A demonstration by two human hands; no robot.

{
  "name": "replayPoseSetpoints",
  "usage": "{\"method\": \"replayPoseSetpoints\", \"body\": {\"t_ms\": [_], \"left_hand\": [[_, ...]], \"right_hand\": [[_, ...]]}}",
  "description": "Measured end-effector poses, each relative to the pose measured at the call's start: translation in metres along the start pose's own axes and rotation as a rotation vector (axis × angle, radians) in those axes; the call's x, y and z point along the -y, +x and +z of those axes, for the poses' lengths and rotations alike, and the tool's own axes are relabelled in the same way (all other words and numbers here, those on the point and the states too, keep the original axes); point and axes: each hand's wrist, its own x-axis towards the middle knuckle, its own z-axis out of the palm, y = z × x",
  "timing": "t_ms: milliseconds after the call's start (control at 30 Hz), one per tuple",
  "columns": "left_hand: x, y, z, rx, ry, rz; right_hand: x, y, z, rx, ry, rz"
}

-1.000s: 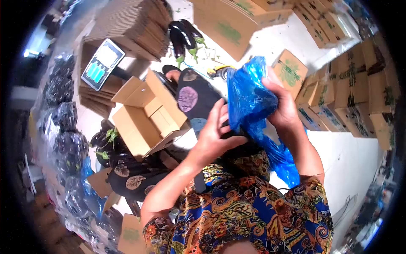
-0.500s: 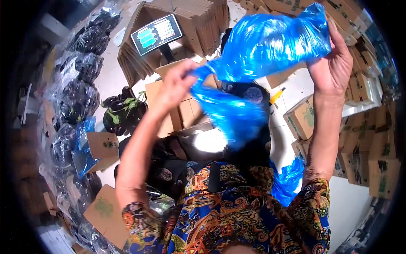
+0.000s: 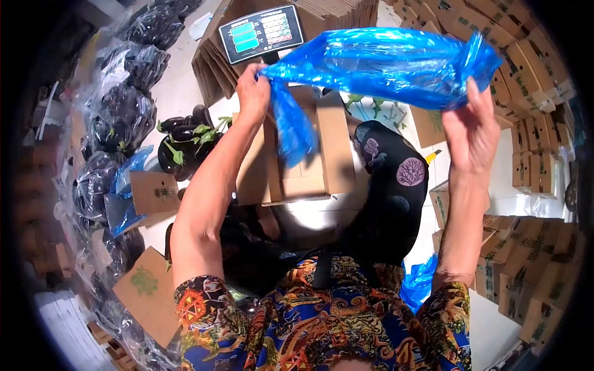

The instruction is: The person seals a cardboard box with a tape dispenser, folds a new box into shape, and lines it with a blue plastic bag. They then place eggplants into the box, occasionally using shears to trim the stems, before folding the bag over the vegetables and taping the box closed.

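A blue plastic bag [image 3: 383,65] stretches across the air in front of me, puffed out in its middle. My left hand [image 3: 252,96] pinches its gathered end, and a loose blue tail hangs down from there. At the other end, my right hand [image 3: 473,127] grips the bag's bunched edge, its fingertips partly hidden by the plastic. Below the bag stands an open cardboard box [image 3: 337,142] between my legs, its flaps folded out. Close to my left forearm lies a pile of dark eggplants [image 3: 179,154] with green stems.
A scale display [image 3: 263,34] rises behind the box, before folded cardboard [image 3: 337,11]. Bagged eggplants [image 3: 120,117] line the left side. Stacked cartons [image 3: 526,68] fill the right. A yellow cutter [image 3: 432,157] lies near my knee, and more blue bags [image 3: 419,284] lie by my right elbow.
The bag has been drawn out longer and straighter between my hands. My left hand has moved up slightly, my right a little down and left. More of the cardboard box now shows.
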Motion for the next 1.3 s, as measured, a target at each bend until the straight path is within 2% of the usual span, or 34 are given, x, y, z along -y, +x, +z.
{"method": "replayPoseSetpoints", "body": {"t_ms": [33,67,100,133,167,200,233,267,300,333,367,400,433,467,500,533,567,633,667,700,733,767,833,900,933,967,1033,1100,1167,1233,1300], "left_hand": [[-0.003,0.005,0.000,-0.026,-0.022,0.004],[-0.004,0.000,-0.001,0.045,0.083,0.168],[0.011,-0.003,-0.004,0.246,0.170,0.332],[0.007,-0.014,-0.016,0.647,0.372,0.179],[0.049,-0.020,-0.013,0.874,0.342,0.389],[0.016,-0.028,-0.022,1.307,0.603,0.171],[-0.005,-0.039,-0.030,1.327,0.782,0.109],[-0.006,-0.040,-0.034,1.221,0.473,0.017],[-0.008,-0.043,-0.038,1.096,0.174,-0.072],[-0.034,-0.047,-0.044,0.995,-0.129,-0.320],[-0.073,-0.051,-0.048,0.870,-0.432,-0.555],[-0.099,-0.053,-0.051,0.876,-0.502,-0.615],[-0.109,-0.060,-0.051,0.890,-0.540,-0.632],[-0.110,-0.067,-0.046,0.918,-0.501,-0.565],[-0.111,-0.075,-0.042,0.944,-0.460,-0.500],[-0.116,-0.084,-0.041,0.976,-0.529,-0.510],[-0.113,-0.090,-0.039,0.938,-0.459,-0.529],[-0.102,-0.099,-0.037,0.812,-0.447,-0.532],[-0.100,-0.100,-0.039,0.738,-0.534,-0.566],[-0.097,-0.100,-0.043,0.662,-0.619,-0.600],[-0.103,-0.099,-0.051,0.607,-0.691,-0.672],[-0.104,-0.097,-0.058,0.595,-0.700,-0.651],[-0.113,-0.104,-0.068,0.565,-0.761,-0.657],[-0.117,-0.119,-0.072,0.568,-0.766,-0.658],[-0.119,-0.129,-0.075,0.569,-0.770,-0.658],[-0.121,-0.139,-0.078,0.612,-0.691,-0.597],[-0.117,-0.163,-0.079,0.687,-0.431,-0.370],[-0.123,-0.187,-0.080,0.823,-0.170,-0.152],[-0.110,-0.210,-0.074,0.838,-0.142,0.289],[-0.105,-0.224,-0.076,0.989,-0.023,0.258],[-0.103,-0.230,-0.075,1.038,0.012,0.225]], "right_hand": [[-0.007,-0.006,0.003,0.035,-0.025,0.014],[-0.014,-0.014,0.006,-0.009,-0.078,0.079],[-0.022,-0.022,0.014,-0.026,-0.095,0.111],[-0.030,-0.030,0.022,-0.041,-0.112,0.142],[-0.039,-0.037,0.030,-0.031,-0.093,0.149],[-0.048,-0.042,0.025,0.008,-0.112,0.199],[-0.059,-0.047,0.018,0.050,-0.130,0.252],[-0.065,-0.053,0.015,0.053,-0.173,0.343],[-0.073,-0.057,0.027,0.114,-0.153,0.294],[-0.077,-0.062,0.024,0.165,-0.311,0.330],[-0.086,-0.064,0.021,0.262,-0.501,0.242],[-0.095,-0.067,0.018,0.342,-0.686,0.138],[-0.107,-0.069,0.020,0.465,-0.893,-0.095],[-0.116,-0.076,0.026,0.479,-0.934,-0.123],[-0.133,-0.081,0.028,0.535,-0.856,-0.342],[-0.140,-0.089,0.031,0.617,-0.945,-0.415],[-0.142,-0.103,0.033,0.696,-1.035,-0.486],[-0.137,-0.129,0.039,0.826,-1.022,-0.316],[-0.128,-0.143,0.043,0.948,-1.040,-0.287],[-0.119,-0.154,0.046,1.096,-1.030,-0.158],[-0.109,-0.163,0.045,1.324,-0.952,0.077],[-0.101,-0.179,0.036,1.302,-0.687,0.250],[-0.081,-0.170,0.037,1.533,-0.604,0.727],[-0.068,-0.158,0.029,0.942,-0.590,0.800],[-0.078,-0.151,0.017,0.786,-0.582,0.557],[-0.083,-0.142,0.010,0.487,-0.411,0.756],[-0.109,-0.125,-0.015,0.103,0.104,0.871],[-0.112,-0.113,-0.010,0.079,0.092,0.826],[-0.107,-0.106,0.003,0.062,0.018,0.780],[-0.109,-0.104,0.004,0.058,-0.030,0.749],[-0.124,-0.104,-0.013,0.080,-0.023,0.742]]}}
